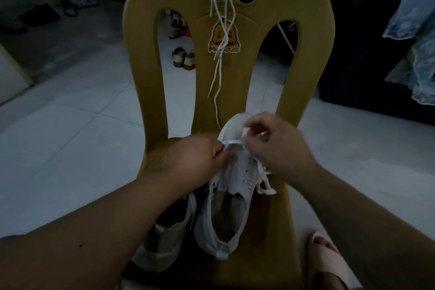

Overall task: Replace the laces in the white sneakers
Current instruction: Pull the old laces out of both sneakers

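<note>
A white sneaker (229,198) lies on the seat of a yellow plastic chair (306,59), toe pointing to the backrest. A flat white lace (235,142) crosses its lowest eyelets. My left hand (200,155) pinches the sneaker's left eyelet edge beside that lace. My right hand (275,141) pinches the lace's free end (244,133) just above the toe. A second white sneaker (169,235) lies to the left, partly under my left forearm. Several loose laces (222,37) hang down the chair's backrest.
The chair stands on a pale tiled floor (82,113). My foot in a pink slipper (329,256) is at the lower right. Several shoes (183,57) sit behind the chair and more at the far left. Blue cloth (416,30) hangs at the right.
</note>
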Demonstrator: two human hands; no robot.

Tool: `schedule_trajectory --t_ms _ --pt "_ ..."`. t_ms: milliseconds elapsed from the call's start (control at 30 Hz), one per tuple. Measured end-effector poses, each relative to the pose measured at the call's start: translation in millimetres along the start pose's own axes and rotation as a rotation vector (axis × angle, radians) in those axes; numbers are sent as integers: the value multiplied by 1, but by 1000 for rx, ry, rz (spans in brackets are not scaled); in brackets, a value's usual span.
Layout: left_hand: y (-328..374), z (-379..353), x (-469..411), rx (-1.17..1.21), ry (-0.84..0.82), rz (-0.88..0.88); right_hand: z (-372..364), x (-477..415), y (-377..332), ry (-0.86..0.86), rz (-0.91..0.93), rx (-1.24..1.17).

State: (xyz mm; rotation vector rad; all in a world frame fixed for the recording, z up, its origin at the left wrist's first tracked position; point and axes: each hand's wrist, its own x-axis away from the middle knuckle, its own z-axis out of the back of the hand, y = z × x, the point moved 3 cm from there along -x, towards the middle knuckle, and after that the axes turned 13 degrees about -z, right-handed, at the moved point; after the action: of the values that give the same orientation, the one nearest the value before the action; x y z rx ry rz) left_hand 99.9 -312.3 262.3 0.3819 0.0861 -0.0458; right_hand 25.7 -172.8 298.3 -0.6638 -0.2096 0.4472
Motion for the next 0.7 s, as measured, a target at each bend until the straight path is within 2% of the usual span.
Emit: schedule_trajectory --t_ms 100,333,467,600,700 --pt "4 1 -2 -2 36 -33 -19 -1 -6 -59 62 164" --pt "5 2 0 4 58 -86 -17 0 -2 28 83 217" --pt "4 3 2 28 75 -96 -3 4 2 134 82 113" --pt "5 4 5 24 108 -132 -6 3 2 61 135 181" --pt "8 4 6 27 133 -164 -10 3 1 67 167 193"
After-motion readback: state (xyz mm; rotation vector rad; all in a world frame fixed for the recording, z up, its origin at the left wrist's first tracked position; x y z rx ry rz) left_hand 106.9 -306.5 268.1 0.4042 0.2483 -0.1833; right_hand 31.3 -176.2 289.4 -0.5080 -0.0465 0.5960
